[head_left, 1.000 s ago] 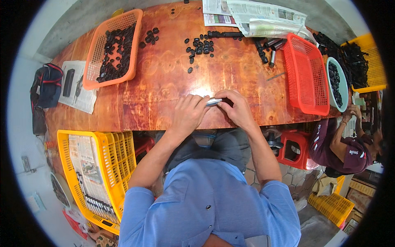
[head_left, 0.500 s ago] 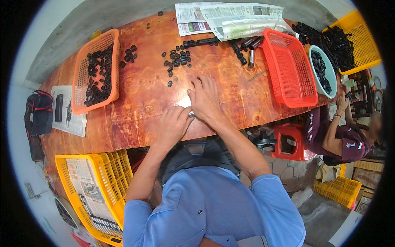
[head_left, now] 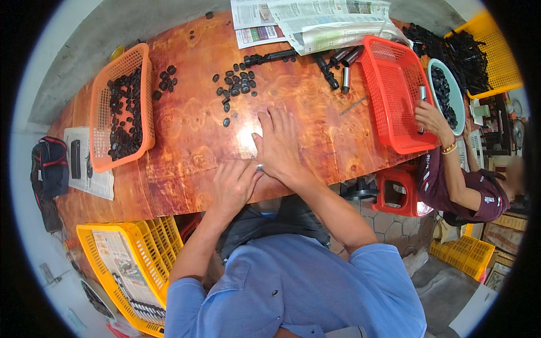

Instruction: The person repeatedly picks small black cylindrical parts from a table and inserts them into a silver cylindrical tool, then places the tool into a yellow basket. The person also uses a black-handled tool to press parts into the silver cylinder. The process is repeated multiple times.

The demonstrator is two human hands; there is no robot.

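Near the table's front edge, my left hand (head_left: 234, 183) has its fingers closed round a small silver metal tube (head_left: 260, 167), of which only one end shows. My right hand (head_left: 277, 141) lies over the tabletop with its fingers stretched forward, its palm beside the tube's visible end. Whether the palm presses on the tube is hidden. Beyond my hands are several small black oval parts (head_left: 244, 88). Farther back lies a long black tubular part (head_left: 269, 57). To its right, black-and-silver tubes (head_left: 345, 79) lie together.
An orange basket (head_left: 150, 121) of black parts stands left, a red basket (head_left: 369, 84) right. A co-worker's hand (head_left: 434, 121) holds a silver tube (head_left: 422, 96) over the red basket. Newspapers (head_left: 332, 25) lie at the back; a yellow crate (head_left: 121, 281) stands lower left.
The co-worker's hand has come in over the red basket with a silver tube. My view has shifted slightly; my hands keep nearly the same pose.
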